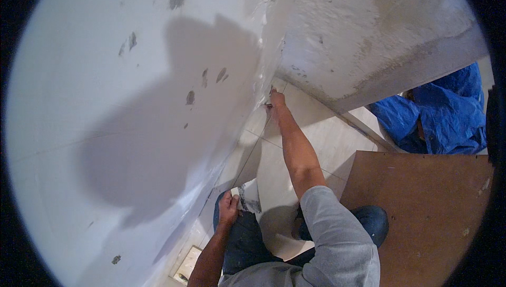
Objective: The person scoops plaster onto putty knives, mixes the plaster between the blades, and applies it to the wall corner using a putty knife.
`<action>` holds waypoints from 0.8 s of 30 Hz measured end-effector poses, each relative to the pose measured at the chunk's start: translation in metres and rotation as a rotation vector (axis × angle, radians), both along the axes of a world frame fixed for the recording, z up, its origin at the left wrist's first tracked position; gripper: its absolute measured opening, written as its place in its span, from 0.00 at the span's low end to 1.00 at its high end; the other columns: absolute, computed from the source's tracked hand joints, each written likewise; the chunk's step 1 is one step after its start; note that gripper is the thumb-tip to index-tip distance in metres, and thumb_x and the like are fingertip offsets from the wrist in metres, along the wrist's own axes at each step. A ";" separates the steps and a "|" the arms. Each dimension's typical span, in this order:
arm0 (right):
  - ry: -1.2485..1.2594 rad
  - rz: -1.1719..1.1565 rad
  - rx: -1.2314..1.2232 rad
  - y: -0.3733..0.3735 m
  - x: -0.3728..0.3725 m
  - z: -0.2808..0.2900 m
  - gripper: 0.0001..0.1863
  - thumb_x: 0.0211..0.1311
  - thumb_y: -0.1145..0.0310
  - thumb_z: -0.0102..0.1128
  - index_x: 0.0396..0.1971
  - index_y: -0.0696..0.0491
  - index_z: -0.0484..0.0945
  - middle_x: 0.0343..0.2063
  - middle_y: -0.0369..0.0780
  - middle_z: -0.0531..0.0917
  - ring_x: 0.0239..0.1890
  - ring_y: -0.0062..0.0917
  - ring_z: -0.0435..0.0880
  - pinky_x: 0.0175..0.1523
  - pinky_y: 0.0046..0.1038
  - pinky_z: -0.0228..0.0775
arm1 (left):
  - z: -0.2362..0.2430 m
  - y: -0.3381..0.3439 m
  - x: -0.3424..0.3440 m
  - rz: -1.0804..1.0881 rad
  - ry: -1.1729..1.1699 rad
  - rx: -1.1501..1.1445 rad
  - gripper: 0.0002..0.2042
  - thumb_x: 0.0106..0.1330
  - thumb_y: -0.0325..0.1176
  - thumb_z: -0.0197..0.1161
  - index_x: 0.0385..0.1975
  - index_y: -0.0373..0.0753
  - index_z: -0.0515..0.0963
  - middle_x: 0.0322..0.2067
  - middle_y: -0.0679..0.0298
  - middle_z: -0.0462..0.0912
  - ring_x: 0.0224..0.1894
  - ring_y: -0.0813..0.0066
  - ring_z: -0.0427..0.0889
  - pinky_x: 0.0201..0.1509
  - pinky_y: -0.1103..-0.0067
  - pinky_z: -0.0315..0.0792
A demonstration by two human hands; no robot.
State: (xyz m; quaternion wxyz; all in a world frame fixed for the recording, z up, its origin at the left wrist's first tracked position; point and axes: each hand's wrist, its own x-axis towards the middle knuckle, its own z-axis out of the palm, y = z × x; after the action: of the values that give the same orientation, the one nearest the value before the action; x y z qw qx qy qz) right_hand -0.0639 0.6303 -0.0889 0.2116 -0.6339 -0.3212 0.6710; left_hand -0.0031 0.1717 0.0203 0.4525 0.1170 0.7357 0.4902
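My right hand (pixel 276 98) reaches far forward to the foot of the white wall (pixel 132 145), close to the corner where it meets the rough plastered wall (pixel 337 29). Its fingers are closed; what they grip, if anything, is too small and hidden to make out. Over my left knee, my left hand (pixel 228 209) grips a flat pale plate with dark grey smears (pixel 250 196). Ragged white plaster runs up the corner above my right hand. Grey patches mark the white wall.
Light floor tiles (pixel 271 155) lie beneath me. A brown board (pixel 421 208) spans the lower right, with a crumpled blue tarp (pixel 443 113) beyond it. At the lower left, a small pale rectangular object (pixel 188 264) sits by the wall. My shadow falls across the white wall.
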 end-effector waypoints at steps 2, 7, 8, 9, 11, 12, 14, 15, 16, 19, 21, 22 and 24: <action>-0.003 -0.008 0.084 0.028 0.022 0.009 0.18 0.71 0.57 0.49 0.44 0.56 0.76 0.37 0.45 0.81 0.36 0.37 0.82 0.31 0.40 0.80 | -0.014 0.008 0.006 -0.042 0.037 0.076 0.10 0.72 0.33 0.54 0.44 0.34 0.76 0.29 0.65 0.81 0.23 0.80 0.77 0.22 0.79 0.73; 0.138 0.094 0.287 -0.054 0.009 0.049 0.18 0.70 0.61 0.47 0.40 0.62 0.77 0.31 0.45 0.83 0.35 0.36 0.84 0.33 0.39 0.81 | 0.030 -0.008 -0.012 0.110 -0.012 -0.056 0.10 0.72 0.34 0.54 0.43 0.33 0.76 0.30 0.63 0.81 0.22 0.79 0.78 0.18 0.78 0.72; 0.061 0.149 0.292 -0.052 0.011 0.021 0.19 0.70 0.60 0.48 0.40 0.63 0.77 0.32 0.45 0.83 0.35 0.36 0.84 0.32 0.37 0.81 | 0.021 -0.015 -0.010 0.107 -0.010 -0.058 0.10 0.72 0.34 0.54 0.43 0.33 0.76 0.30 0.63 0.81 0.22 0.79 0.78 0.18 0.78 0.72; -0.071 0.234 0.347 -0.028 0.018 -0.015 0.19 0.70 0.59 0.49 0.41 0.64 0.76 0.34 0.45 0.83 0.35 0.35 0.84 0.31 0.36 0.81 | 0.004 -0.017 -0.006 0.063 -0.003 -0.072 0.10 0.72 0.33 0.54 0.43 0.33 0.76 0.29 0.64 0.81 0.21 0.79 0.77 0.18 0.78 0.72; -0.294 0.373 0.508 0.008 0.054 -0.072 0.21 0.70 0.58 0.50 0.42 0.65 0.76 0.37 0.44 0.83 0.35 0.33 0.85 0.28 0.33 0.81 | -0.009 0.003 0.003 -0.005 -0.016 -0.053 0.10 0.72 0.33 0.54 0.43 0.33 0.76 0.29 0.64 0.80 0.20 0.79 0.76 0.18 0.79 0.72; -0.239 0.380 0.471 0.004 0.050 -0.085 0.20 0.69 0.59 0.51 0.41 0.64 0.75 0.37 0.44 0.83 0.35 0.34 0.85 0.29 0.34 0.81 | -0.004 0.008 0.005 -0.021 0.085 0.048 0.10 0.72 0.33 0.54 0.43 0.33 0.76 0.28 0.64 0.79 0.19 0.80 0.76 0.18 0.79 0.71; -0.129 0.398 0.406 -0.004 0.040 -0.091 0.17 0.68 0.61 0.51 0.40 0.62 0.74 0.35 0.45 0.83 0.34 0.35 0.84 0.30 0.36 0.82 | 0.004 0.014 0.005 -0.033 0.186 0.159 0.10 0.72 0.33 0.54 0.43 0.33 0.76 0.26 0.64 0.79 0.17 0.80 0.75 0.17 0.79 0.71; -0.098 0.404 0.391 -0.008 0.036 -0.084 0.16 0.68 0.62 0.51 0.40 0.62 0.74 0.35 0.45 0.83 0.34 0.35 0.84 0.30 0.36 0.82 | 0.005 0.013 0.004 -0.073 0.256 0.144 0.10 0.72 0.33 0.54 0.43 0.33 0.75 0.25 0.65 0.78 0.17 0.79 0.75 0.17 0.79 0.71; -0.075 0.406 0.380 -0.010 0.035 -0.073 0.15 0.67 0.62 0.51 0.39 0.62 0.74 0.35 0.45 0.83 0.34 0.35 0.84 0.31 0.37 0.82 | 0.006 0.014 0.005 -0.094 0.290 0.147 0.09 0.72 0.33 0.54 0.43 0.33 0.75 0.25 0.65 0.78 0.17 0.79 0.75 0.17 0.79 0.71; 0.036 0.267 0.184 -0.047 -0.003 0.015 0.18 0.70 0.56 0.47 0.46 0.56 0.75 0.38 0.43 0.81 0.38 0.34 0.82 0.31 0.38 0.78 | -0.002 -0.011 -0.005 -0.049 0.315 0.121 0.09 0.72 0.32 0.54 0.42 0.34 0.75 0.24 0.65 0.77 0.16 0.79 0.74 0.17 0.79 0.70; 0.079 0.109 0.075 -0.058 -0.015 0.087 0.17 0.71 0.58 0.46 0.45 0.56 0.75 0.39 0.43 0.80 0.36 0.33 0.81 0.30 0.37 0.76 | -0.006 -0.023 -0.006 0.028 0.181 0.060 0.09 0.71 0.32 0.54 0.42 0.33 0.74 0.23 0.64 0.77 0.16 0.79 0.74 0.17 0.79 0.70; 0.072 0.108 0.097 -0.055 -0.011 0.115 0.17 0.71 0.58 0.46 0.45 0.56 0.75 0.39 0.43 0.80 0.36 0.33 0.81 0.30 0.37 0.76 | -0.007 -0.022 -0.003 0.069 0.043 0.012 0.09 0.72 0.32 0.54 0.43 0.33 0.74 0.24 0.64 0.77 0.16 0.79 0.74 0.18 0.79 0.70; 0.310 -0.048 0.224 -0.048 -0.004 0.168 0.16 0.71 0.60 0.45 0.44 0.57 0.75 0.37 0.43 0.80 0.33 0.33 0.81 0.27 0.35 0.76 | -0.011 -0.014 0.001 0.059 0.060 0.041 0.09 0.72 0.32 0.54 0.42 0.33 0.74 0.23 0.64 0.77 0.15 0.78 0.74 0.17 0.79 0.70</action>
State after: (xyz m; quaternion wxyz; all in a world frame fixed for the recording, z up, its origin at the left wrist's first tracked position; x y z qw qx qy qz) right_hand -0.0682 0.5820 0.0795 0.3438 -0.5031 -0.3420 0.7154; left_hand -0.0024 0.1577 0.0094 0.4130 0.1191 0.7418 0.5147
